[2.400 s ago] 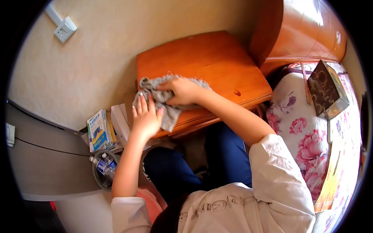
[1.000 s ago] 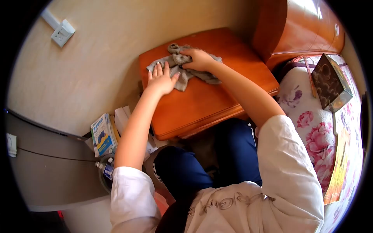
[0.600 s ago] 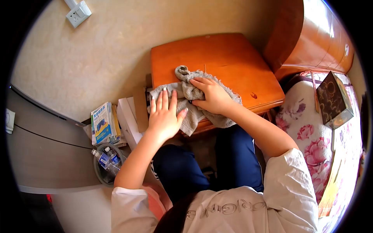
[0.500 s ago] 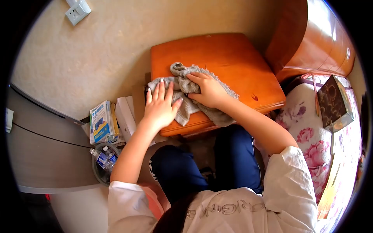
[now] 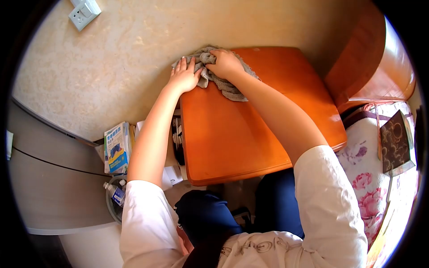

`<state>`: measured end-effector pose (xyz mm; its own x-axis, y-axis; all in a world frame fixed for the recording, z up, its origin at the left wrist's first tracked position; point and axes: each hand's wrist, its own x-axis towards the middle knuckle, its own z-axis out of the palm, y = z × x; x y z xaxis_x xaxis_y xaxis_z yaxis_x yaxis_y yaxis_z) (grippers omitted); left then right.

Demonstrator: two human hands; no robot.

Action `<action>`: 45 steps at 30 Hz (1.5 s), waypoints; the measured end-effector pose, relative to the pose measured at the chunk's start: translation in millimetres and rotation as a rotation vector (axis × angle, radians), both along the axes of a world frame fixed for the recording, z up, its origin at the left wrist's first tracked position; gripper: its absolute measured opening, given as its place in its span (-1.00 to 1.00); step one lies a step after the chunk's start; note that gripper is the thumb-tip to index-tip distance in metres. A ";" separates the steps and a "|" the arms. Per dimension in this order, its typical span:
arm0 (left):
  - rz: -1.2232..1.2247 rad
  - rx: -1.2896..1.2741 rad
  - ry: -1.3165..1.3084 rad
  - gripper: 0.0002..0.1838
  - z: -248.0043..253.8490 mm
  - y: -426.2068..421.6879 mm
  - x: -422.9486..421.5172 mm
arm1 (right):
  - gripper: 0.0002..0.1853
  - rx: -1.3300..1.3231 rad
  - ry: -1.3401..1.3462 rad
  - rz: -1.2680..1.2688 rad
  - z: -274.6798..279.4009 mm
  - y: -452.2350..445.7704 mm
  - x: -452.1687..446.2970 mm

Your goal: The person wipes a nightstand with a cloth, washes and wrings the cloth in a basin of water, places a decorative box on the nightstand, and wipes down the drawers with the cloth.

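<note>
A crumpled grey cloth [image 5: 233, 90] lies at the far left corner of the glossy orange-brown wooden tabletop [image 5: 250, 134], close to the wall. My left hand [image 5: 184, 79] rests flat on the cloth's left end with its fingers stretched out. Bunched fabric sits under the curled fingers of my right hand [image 5: 226, 64], which grips the cloth near its middle. Part of the cloth is hidden beneath both hands.
At right is a bed with a curved wooden headboard [image 5: 373, 62], floral bedding [image 5: 357, 154] and a dark patterned box [image 5: 397, 140]. Books [image 5: 117, 149], a bin with plastic bottles [image 5: 117, 194] and a grey desk [image 5: 53, 183] stand at left. A wall socket [image 5: 85, 13] is above.
Both hands have moved away from me with the cloth, from the near left part of the tabletop to its far left corner. The view has shifted slightly.
</note>
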<state>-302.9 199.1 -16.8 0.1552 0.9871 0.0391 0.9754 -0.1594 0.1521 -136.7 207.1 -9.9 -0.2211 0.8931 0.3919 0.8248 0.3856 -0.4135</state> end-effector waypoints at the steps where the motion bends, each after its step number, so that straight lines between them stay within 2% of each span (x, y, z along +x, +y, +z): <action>1: -0.023 -0.012 -0.055 -0.26 -2.3 9.9 -3.9 | -0.41 -0.007 0.005 -0.006 0.4 3.5 -1.0; 5: -0.060 -0.061 -0.306 -0.22 -6.1 18.8 -16.5 | -0.41 0.007 -0.001 -0.015 0.0 10.0 -4.8; 6: -0.043 -0.058 -0.363 -0.27 -6.3 14.0 -15.9 | -0.41 0.019 -0.006 -0.015 -1.9 9.6 -5.9; 9: -0.003 -0.099 -0.514 -0.23 -12.4 -8.1 -21.1 | -0.39 0.039 -0.039 0.000 -5.4 0.2 -7.8; 14: -0.007 -0.072 -0.743 -0.15 -37.2 -94.9 -22.7 | -0.38 0.100 -0.041 0.195 -8.2 -66.4 -5.7; 19: 0.037 0.123 -0.802 -0.22 -38.8 -227.3 3.4 | -0.38 0.030 -0.068 0.397 6.3 -166.4 19.6; 21: 0.101 0.084 -0.794 -0.24 -23.5 -267.2 9.5 | -0.36 -0.026 -0.083 0.403 12.6 -197.7 20.6; 25: 0.027 0.231 -0.875 -0.23 -32.6 -291.8 10.6 | -0.31 -0.083 -0.100 0.400 16.9 -223.3 19.3; 30: -0.039 0.218 -0.976 -0.20 -43.3 -254.9 1.5 | -0.32 -0.148 -0.031 0.415 16.2 -210.1 12.8; 32: -0.030 0.129 -0.977 -0.19 -42.6 -227.2 -2.4 | -0.35 -0.133 -0.038 0.380 12.3 -194.3 9.9; 35: -0.017 -0.015 -0.991 -0.17 -38.6 -167.4 -12.8 | -0.41 -0.137 0.039 0.333 2.3 -140.1 2.1; 39: -0.022 -0.079 -1.092 -0.14 -39.4 -75.5 -23.8 | -0.47 -0.068 0.052 0.224 -7.0 -56.7 -9.2; 43: -0.038 -0.073 -1.229 -0.14 -48.0 -14.8 -30.5 | -0.41 -0.072 -0.007 0.064 0.2 -6.2 -26.7; 45: -0.028 -0.069 -1.248 -0.16 -50.0 -0.4 -31.8 | -0.40 -0.083 0.014 0.082 -2.4 7.2 -26.9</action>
<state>-334.7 198.7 -66.7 0.0704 0.9900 0.1225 0.1565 -0.1323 0.9788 -163.6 214.3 -12.3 -0.2901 0.9016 0.3208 0.7856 0.4158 -0.4583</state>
